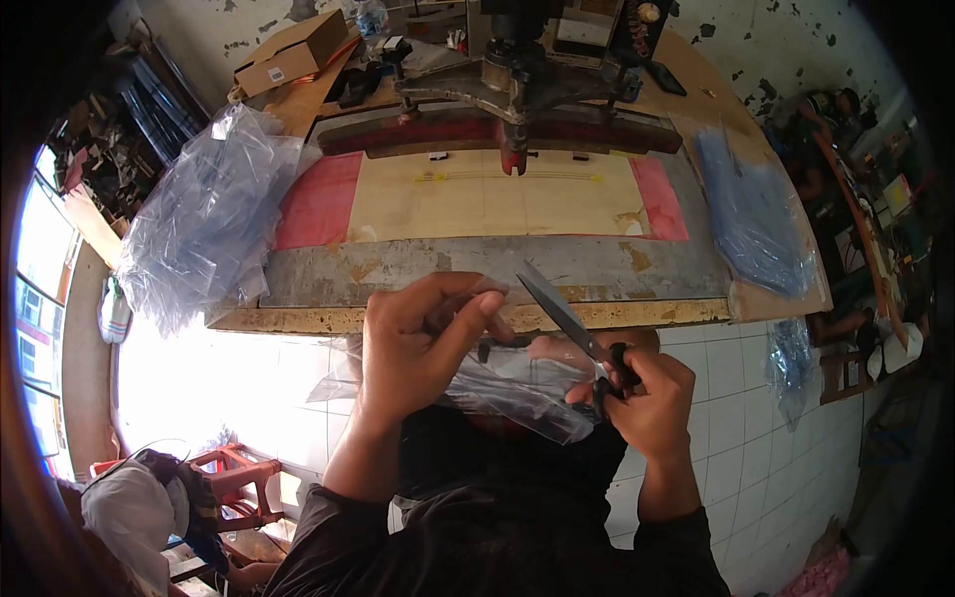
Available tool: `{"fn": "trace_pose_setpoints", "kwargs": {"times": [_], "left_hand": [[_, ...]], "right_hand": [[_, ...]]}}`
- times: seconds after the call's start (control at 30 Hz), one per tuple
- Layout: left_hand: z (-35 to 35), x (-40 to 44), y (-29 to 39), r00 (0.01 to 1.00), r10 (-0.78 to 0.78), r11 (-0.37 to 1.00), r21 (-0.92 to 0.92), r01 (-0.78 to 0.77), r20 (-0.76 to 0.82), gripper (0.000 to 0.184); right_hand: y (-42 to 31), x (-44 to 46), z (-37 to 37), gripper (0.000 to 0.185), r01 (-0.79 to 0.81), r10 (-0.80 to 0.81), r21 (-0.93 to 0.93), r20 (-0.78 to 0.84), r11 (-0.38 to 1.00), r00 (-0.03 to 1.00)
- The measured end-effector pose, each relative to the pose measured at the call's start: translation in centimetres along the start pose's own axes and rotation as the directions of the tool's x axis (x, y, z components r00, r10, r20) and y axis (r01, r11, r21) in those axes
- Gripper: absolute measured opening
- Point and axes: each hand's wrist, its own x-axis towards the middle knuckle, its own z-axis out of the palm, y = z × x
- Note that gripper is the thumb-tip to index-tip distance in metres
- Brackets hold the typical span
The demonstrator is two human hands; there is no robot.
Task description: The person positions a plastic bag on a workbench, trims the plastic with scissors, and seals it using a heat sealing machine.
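A pair of scissors (562, 313) with black handles is in my right hand (652, 393), fingers through the loops. The blades are nearly together and point up and left, toward the table's front edge. My left hand (423, 343) is closed, thumb against the fingers, pinching clear plastic film at the fingertips. Clear plastic sheeting (537, 398) hangs between my hands and lies over my lap, partly hidden behind my left hand. The blade tips are just right of my left fingertips, apart from them.
Ahead stands a press (507, 99) over a yellow board (497, 199) with pink ends. Piles of clear plastic lie left (214, 209) and right (751, 214) on the table. A cardboard box (293, 52) is at the back left. Behind a red stool (239, 478) a person is partly visible.
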Motion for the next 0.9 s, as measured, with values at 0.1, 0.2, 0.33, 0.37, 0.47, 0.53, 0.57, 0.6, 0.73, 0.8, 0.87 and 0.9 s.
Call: {"fn": "trace_pose_setpoints", "kwargs": {"times": [0.1, 0.2, 0.33, 0.37, 0.47, 0.53, 0.57, 0.6, 0.73, 0.8, 0.87, 0.9], "left_hand": [[0.06, -0.15, -0.01, 1.0, -0.021, 0.998, -0.052, 0.021, -0.002, 0.014], [0.12, -0.21, -0.03, 1.0, -0.005, 0.997, -0.078, 0.005, -0.002, 0.013], [0.07, -0.2, 0.03, 1.0, -0.005, 0.998, -0.059, 0.006, 0.01, 0.012], [0.14, -0.18, 0.05, 1.0, -0.001, 0.998, -0.06, 0.002, 0.006, 0.012], [0.01, -0.13, -0.01, 1.0, 0.01, 0.999, -0.053, -0.009, 0.016, 0.012], [-0.1, -0.11, -0.15, 0.999, 0.019, 0.999, -0.044, -0.017, 0.03, 0.012], [-0.1, -0.18, -0.27, 0.999, 0.025, 0.999, -0.031, -0.024, 0.046, 0.012], [-0.07, -0.27, -0.37, 0.998, 0.031, 0.999, -0.019, -0.03, 0.062, 0.012], [0.33, -0.5, -0.4, 0.998, 0.02, 0.998, -0.069, -0.016, 0.059, 0.012], [0.26, -0.49, -0.17, 0.998, 0.026, 0.999, -0.035, -0.024, 0.064, 0.013], [0.12, -0.5, -0.06, 0.997, 0.029, 0.999, -0.038, -0.026, 0.074, 0.014], [0.07, -0.52, -0.03, 0.996, 0.031, 0.999, -0.04, -0.028, 0.087, 0.014]], "right_hand": [[0.26, -0.17, -0.15, 0.03, 0.019, -0.019, -0.01, 0.011, 1.0, 1.0], [0.43, -0.31, -0.21, 0.029, 0.009, -0.009, 0.019, 0.018, 1.0, 1.0], [0.42, -0.28, -0.45, 0.03, 0.024, -0.024, 0.001, 0.025, 1.0, 0.999], [0.49, -0.29, -0.46, 0.03, 0.031, -0.031, 0.008, 0.021, 0.999, 0.999], [0.26, 0.03, -0.63, 0.031, 0.062, -0.062, 0.003, 0.014, 0.998, 0.998], [0.3, 0.06, -0.66, 0.031, 0.066, -0.066, -0.005, 0.014, 0.998, 0.998], [0.33, 0.06, -0.67, 0.032, 0.069, -0.069, -0.014, 0.016, 0.997, 0.997], [0.2, 0.1, -0.71, 0.032, 0.07, -0.069, -0.014, 0.015, 0.997, 0.997], [-0.24, 0.25, -0.86, 0.032, 0.034, -0.035, 0.013, 0.039, 0.999, 0.999], [-0.22, 0.27, -0.83, 0.032, 0.047, -0.047, 0.012, 0.041, 0.999, 0.998], [-0.12, 0.14, -0.66, 0.031, 0.021, -0.022, 0.035, 0.033, 0.999, 0.999], [-0.11, 0.14, -0.64, 0.031, 0.022, -0.023, 0.035, 0.034, 0.999, 0.999]]}}
